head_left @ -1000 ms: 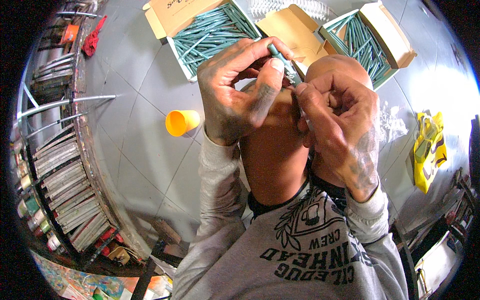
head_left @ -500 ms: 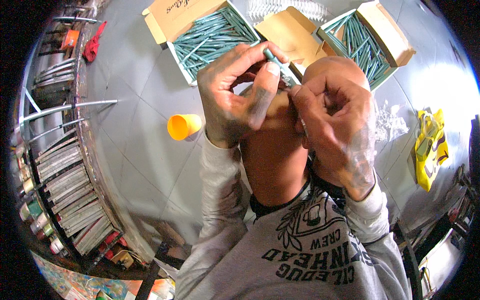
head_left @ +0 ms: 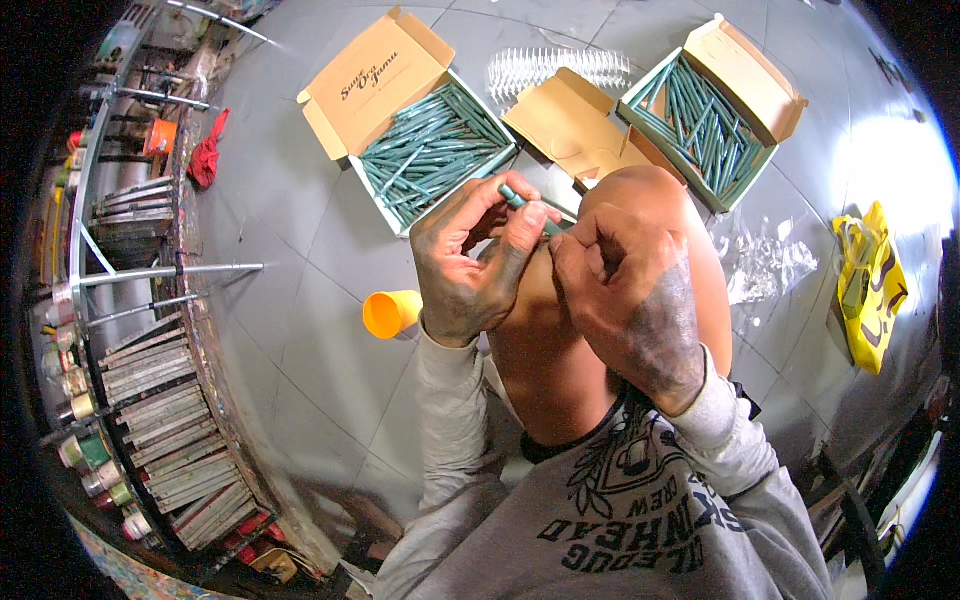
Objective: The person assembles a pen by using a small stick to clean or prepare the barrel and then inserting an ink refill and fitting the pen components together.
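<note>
My left hand pinches a slim teal pen-like stick between thumb and fingers above my bent knees. One end of the stick juts up past the fingers. At its lower end my right hand is closed, thumb and forefinger pressed together against or right beside the stick; whatever lies inside those fingers is hidden. Just beyond my left hand stands an open cardboard box, heaped with similar teal sticks. A second open box at the far right holds more of them.
A yellow-orange cup lies on the grey tiled floor to my left. Between the boxes are a flattened brown carton and a clear spiky plastic strip. Crumpled clear plastic and a yellow bag lie right. A loaded rack lines the left.
The view has shifted, so the boxes and floor items sit lower in it. Both hands have moved nearer my body, with the stick still in the left hand's pinch.
</note>
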`<control>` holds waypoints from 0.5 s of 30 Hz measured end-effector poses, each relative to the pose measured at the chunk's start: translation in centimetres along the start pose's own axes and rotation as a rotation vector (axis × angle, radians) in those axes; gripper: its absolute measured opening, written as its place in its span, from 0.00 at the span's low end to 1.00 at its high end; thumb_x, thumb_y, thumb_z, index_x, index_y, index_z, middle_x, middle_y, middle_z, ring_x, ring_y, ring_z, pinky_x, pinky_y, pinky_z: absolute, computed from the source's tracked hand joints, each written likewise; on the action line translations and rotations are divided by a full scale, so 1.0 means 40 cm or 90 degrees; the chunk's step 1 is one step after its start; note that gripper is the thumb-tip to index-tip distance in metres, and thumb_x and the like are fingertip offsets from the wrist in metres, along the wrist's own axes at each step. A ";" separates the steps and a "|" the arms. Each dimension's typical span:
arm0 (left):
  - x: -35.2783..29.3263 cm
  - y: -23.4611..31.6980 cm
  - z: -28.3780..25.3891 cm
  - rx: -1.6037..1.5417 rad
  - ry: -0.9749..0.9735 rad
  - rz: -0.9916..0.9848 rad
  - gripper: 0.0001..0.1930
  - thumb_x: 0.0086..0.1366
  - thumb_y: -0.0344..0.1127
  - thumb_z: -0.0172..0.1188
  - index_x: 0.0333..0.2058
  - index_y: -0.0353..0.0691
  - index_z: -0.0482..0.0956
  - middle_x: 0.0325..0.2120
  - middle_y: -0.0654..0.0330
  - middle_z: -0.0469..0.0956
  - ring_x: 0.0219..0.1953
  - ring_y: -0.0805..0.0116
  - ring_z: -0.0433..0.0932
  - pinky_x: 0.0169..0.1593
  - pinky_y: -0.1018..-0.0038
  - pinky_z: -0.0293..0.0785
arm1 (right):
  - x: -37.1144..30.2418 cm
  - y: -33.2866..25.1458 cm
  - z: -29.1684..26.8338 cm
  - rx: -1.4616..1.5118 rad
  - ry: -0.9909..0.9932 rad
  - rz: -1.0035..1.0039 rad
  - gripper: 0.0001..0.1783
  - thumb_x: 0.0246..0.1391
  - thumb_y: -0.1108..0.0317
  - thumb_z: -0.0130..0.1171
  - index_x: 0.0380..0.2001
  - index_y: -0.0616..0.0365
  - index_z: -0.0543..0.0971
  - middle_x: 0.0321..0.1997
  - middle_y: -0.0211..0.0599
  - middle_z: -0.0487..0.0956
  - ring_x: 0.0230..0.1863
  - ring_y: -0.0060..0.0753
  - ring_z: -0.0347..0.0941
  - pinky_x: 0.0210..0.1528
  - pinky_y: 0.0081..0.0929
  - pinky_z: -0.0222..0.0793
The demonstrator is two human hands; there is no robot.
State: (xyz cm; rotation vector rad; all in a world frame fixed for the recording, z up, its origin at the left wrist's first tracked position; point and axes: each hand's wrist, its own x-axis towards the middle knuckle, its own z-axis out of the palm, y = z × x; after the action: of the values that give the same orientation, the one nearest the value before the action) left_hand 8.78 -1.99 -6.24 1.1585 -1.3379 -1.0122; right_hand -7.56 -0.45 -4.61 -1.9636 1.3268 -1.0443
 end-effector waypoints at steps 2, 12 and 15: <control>0.000 0.005 0.008 -0.004 0.024 -0.014 0.08 0.66 0.29 0.64 0.39 0.28 0.79 0.28 0.61 0.79 0.31 0.75 0.83 0.34 0.79 0.78 | 0.011 -0.011 -0.007 0.010 -0.011 0.027 0.08 0.48 0.71 0.62 0.21 0.59 0.74 0.21 0.44 0.72 0.19 0.49 0.71 0.21 0.41 0.65; -0.006 -0.011 -0.019 -0.064 -0.083 -0.018 0.15 0.65 0.29 0.65 0.48 0.33 0.76 0.44 0.56 0.80 0.47 0.71 0.79 0.52 0.73 0.77 | 0.014 -0.018 -0.014 0.027 -0.007 0.075 0.06 0.48 0.71 0.60 0.21 0.59 0.75 0.21 0.44 0.73 0.20 0.50 0.73 0.23 0.42 0.67; -0.008 -0.001 -0.024 -0.124 -0.126 -0.083 0.17 0.66 0.28 0.63 0.51 0.33 0.73 0.47 0.53 0.80 0.48 0.70 0.79 0.54 0.72 0.77 | 0.006 -0.001 -0.011 0.006 -0.023 0.045 0.05 0.46 0.69 0.60 0.24 0.58 0.76 0.23 0.42 0.73 0.22 0.46 0.73 0.23 0.41 0.66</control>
State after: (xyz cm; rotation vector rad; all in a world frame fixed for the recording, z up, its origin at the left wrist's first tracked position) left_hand 9.75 -1.66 -6.25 1.0286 -1.2958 -1.3500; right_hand -7.86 -0.67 -4.24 -1.9057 1.3597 -0.9763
